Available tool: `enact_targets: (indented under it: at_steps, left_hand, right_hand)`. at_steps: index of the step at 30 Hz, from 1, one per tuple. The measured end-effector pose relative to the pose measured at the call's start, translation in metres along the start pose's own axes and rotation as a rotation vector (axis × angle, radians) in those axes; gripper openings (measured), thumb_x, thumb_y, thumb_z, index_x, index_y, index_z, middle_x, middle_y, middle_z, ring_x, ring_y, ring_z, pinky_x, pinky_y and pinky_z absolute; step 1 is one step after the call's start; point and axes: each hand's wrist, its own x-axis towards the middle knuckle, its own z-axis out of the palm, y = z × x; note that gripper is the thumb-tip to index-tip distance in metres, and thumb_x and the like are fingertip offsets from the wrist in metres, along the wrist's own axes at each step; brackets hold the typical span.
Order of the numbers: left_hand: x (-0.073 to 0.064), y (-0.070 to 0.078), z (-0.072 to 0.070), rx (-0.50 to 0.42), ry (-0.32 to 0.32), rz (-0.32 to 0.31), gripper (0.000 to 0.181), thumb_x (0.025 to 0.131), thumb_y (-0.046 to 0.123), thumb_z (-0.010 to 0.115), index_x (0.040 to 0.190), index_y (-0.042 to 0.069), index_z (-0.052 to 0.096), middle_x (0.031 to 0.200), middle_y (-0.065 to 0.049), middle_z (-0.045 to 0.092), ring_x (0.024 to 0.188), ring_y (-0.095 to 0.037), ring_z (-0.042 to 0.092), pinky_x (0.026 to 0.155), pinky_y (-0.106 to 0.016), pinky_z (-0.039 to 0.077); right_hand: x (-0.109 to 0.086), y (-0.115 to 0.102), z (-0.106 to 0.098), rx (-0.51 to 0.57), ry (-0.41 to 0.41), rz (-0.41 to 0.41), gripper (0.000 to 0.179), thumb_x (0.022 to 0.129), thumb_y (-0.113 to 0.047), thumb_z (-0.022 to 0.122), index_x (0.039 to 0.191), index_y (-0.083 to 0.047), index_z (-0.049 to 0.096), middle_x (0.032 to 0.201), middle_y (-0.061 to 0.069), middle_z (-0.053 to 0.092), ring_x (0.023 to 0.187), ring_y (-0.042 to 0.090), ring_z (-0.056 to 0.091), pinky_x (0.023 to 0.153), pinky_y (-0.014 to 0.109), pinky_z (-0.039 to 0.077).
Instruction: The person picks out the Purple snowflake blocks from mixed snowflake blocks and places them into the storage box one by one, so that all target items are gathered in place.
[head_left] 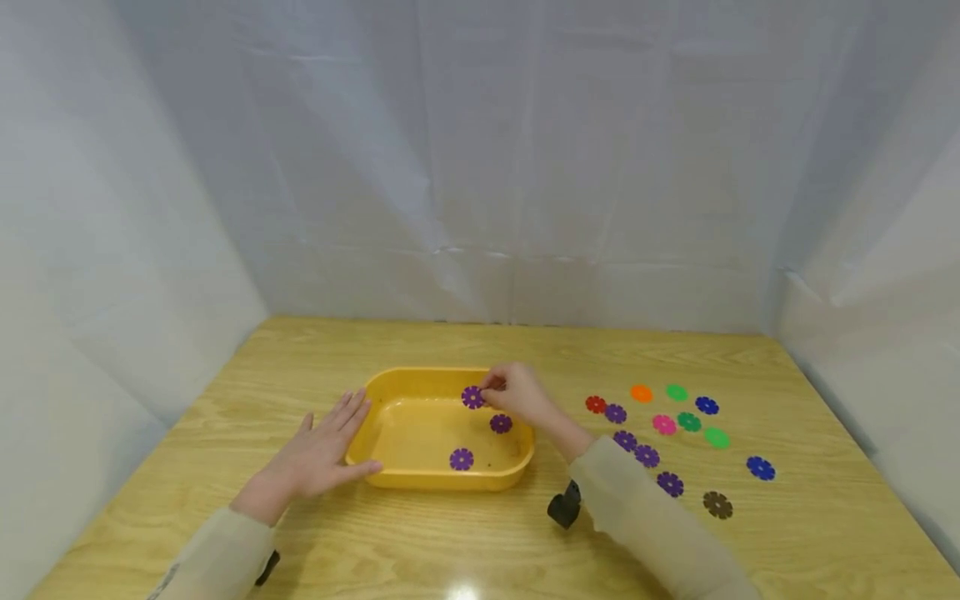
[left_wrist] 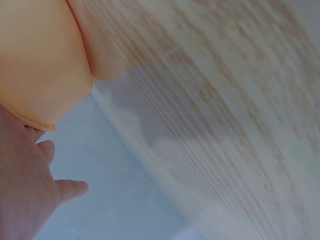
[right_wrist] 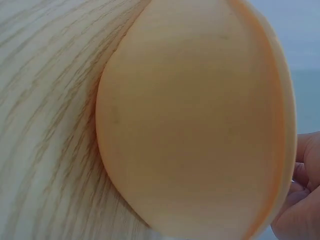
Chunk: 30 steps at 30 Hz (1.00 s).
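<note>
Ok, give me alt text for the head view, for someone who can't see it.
A person's right hand pinches a purple notched disc over a yellow tray, with two more purple discs inside it. The left hand, fingers extended, touches the tray's left end. To the tray's right, discs in several colours lie on a wooden table.

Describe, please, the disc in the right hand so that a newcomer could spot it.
Find the yellow tray on the wooden table, then the right hand over its right rear corner. The purple notched disc is pinched by that hand, unlike the two similar purple discs lying in the tray.
</note>
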Motion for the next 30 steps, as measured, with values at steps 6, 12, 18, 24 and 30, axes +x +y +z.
enact_targets:
  at_steps: [6,12,18,24,30]
  left_hand:
    - [-0.001,-0.001,0.001,0.007,0.010,0.001,0.086,0.082,0.059,0.045,0.138,-0.003,0.021,0.145,-0.017,0.013,0.131,-0.032,0.009,0.092,-0.066,0.011]
    - [0.000,-0.001,0.002,0.011,0.017,0.006,0.086,0.082,0.058,0.045,0.138,-0.003,0.021,0.145,-0.017,0.013,0.131,-0.033,0.010,0.092,-0.066,0.012]
    - [0.000,-0.001,0.003,0.013,0.018,0.003,0.087,0.082,0.059,0.045,0.139,-0.002,0.020,0.145,-0.016,0.013,0.131,-0.032,0.009,0.092,-0.066,0.012]
    - [0.000,-0.001,0.003,0.007,0.009,0.004,0.087,0.082,0.059,0.045,0.139,-0.002,0.020,0.145,-0.016,0.012,0.131,-0.032,0.009,0.092,-0.066,0.011]
    - [-0.001,-0.002,0.001,0.007,-0.005,-0.006,0.087,0.082,0.059,0.044,0.139,-0.002,0.018,0.146,-0.016,0.010,0.132,-0.032,0.007,0.093,-0.066,0.010]
  right_hand:
    - [0.004,-0.002,0.006,0.023,0.009,-0.007,0.006,0.082,-0.001,0.059,0.085,0.002,0.063,0.075,0.007,0.059,0.065,0.014,0.059,0.058,0.024,0.051]
    - [0.006,-0.005,0.009,0.001,0.021,-0.017,0.005,0.082,-0.001,0.059,0.084,0.001,0.063,0.074,0.006,0.059,0.064,0.013,0.058,0.055,0.019,0.049]
    - [0.004,-0.005,0.010,-0.002,0.028,-0.037,0.008,0.082,-0.001,0.058,0.087,0.004,0.062,0.076,0.007,0.059,0.065,0.014,0.059,0.056,0.020,0.050]
    - [-0.003,-0.007,0.004,-0.018,0.042,-0.026,0.014,0.082,-0.003,0.059,0.094,0.004,0.062,0.080,0.006,0.060,0.071,0.016,0.058,0.061,0.022,0.049]
    - [-0.015,-0.008,-0.007,-0.051,0.071,-0.012,0.014,0.083,-0.008,0.060,0.095,0.001,0.063,0.083,0.003,0.060,0.077,0.016,0.056,0.067,0.025,0.048]
